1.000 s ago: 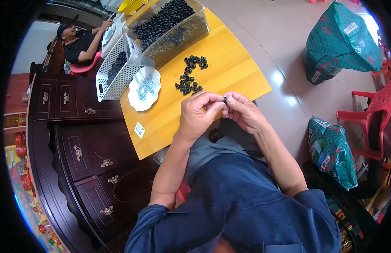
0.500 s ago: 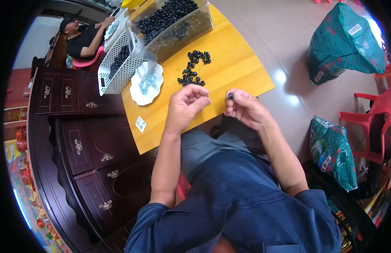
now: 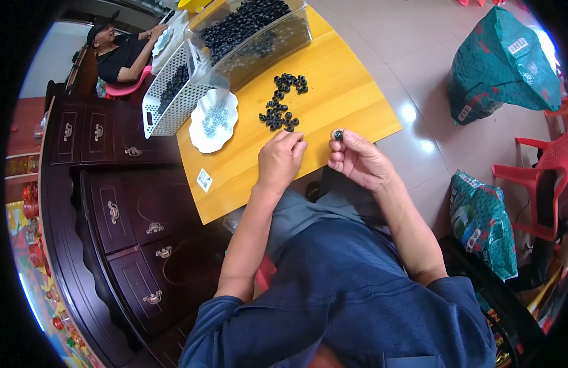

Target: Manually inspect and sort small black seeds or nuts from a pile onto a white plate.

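Note:
Between the thumb and forefinger of my right hand [image 3: 362, 162] is a small black round part [image 3: 338, 135], its ring-like end turned up. My left hand [image 3: 279, 161] is closed in a pinch over the table's near edge, to the left of the right hand; whatever its fingertips hold is too small to make out. Just beyond the left hand, loose black round parts [image 3: 276, 115] lie in an uneven trail on the yellow wooden table [image 3: 351, 92]. A white wavy-edged dish [image 3: 201, 138] to the left contains small clear bluish pieces [image 3: 216, 120].
A clear plastic bin [image 3: 259, 58] full of black parts stands at the table's far side, beside a white perforated basket [image 3: 154, 120]. Dark wooden drawers [image 3: 124, 214] flank the left. Green bags [image 3: 480, 67] and a red chair [image 3: 529, 178] are on the right. Another person [image 3: 121, 58] sits far left.
My left hand has shifted right and turned knuckles-up, its fingers drawing together into a pinch. The right hand stays nearly in place, with the black part's end now tipped upward.

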`<state>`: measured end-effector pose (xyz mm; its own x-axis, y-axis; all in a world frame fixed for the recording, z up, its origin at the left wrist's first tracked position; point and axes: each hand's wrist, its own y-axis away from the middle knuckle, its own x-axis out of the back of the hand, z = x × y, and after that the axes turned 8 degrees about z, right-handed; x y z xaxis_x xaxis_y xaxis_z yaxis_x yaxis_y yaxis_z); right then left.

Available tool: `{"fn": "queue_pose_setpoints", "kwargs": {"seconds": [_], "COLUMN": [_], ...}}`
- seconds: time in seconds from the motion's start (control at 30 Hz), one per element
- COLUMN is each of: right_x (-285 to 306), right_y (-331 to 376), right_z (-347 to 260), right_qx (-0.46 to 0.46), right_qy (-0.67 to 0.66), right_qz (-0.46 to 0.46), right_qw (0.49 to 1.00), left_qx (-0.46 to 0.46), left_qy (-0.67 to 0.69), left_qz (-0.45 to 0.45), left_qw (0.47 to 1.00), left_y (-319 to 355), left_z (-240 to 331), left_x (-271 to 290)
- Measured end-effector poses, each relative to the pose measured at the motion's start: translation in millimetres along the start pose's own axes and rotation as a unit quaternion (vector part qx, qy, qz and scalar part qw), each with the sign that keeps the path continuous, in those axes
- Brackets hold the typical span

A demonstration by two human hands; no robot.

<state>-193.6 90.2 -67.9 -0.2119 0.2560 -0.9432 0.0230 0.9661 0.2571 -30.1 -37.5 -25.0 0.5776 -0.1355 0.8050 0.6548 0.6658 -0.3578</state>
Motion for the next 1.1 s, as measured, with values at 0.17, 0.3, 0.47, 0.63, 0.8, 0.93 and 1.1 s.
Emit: {"fn": "queue_pose_setpoints", "kwargs": {"seconds": [0.17, 0.3, 0.47, 0.63, 0.8, 0.93, 1.1], "right_x": [-2.1, -0.8, -3.5, -4.9, -5.0, -6.4, -9.0], "right_y": [0.2, 0.4, 1.1, 0.9, 0.6, 1.7, 2.2], "right_z": [0.1, -0.3, -0.4, 1.3, 3.6, 3.5, 1.8], "right_qx": [-0.004, -0.003, 0.009, 0.006, 0.009, 0.018, 0.032], "right_qy": [-0.008, -0.011, 0.019, 0.051, 0.095, 0.126, 0.158], "right_qz": [-0.008, -0.001, -0.006, 0.008, 0.019, 0.027, 0.033], "right_qw": [1.0, 1.0, 1.0, 0.999, 0.995, 0.991, 0.986], "left_qx": [0.016, 0.08, 0.202, 0.145, 0.077, 0.052, 0.015], "left_qy": [-0.01, 0.081, 0.359, 0.349, 0.305, 0.281, 0.241], "left_qz": [0.009, -0.013, -0.001, 0.002, -0.001, 0.002, 0.009], "left_qw": [1.0, 0.993, 0.911, 0.926, 0.949, 0.958, 0.97], "left_y": [0.5, 2.1, -2.9, -10.7, -12.6, -12.7, -13.9], "left_z": [-5.0, 0.8, 27.3, 49.8, 55.1, 55.3, 56.9], "left_x": [-3.8, 0.0, 17.1, 25.0, 22.1, 19.0, 19.8]}}
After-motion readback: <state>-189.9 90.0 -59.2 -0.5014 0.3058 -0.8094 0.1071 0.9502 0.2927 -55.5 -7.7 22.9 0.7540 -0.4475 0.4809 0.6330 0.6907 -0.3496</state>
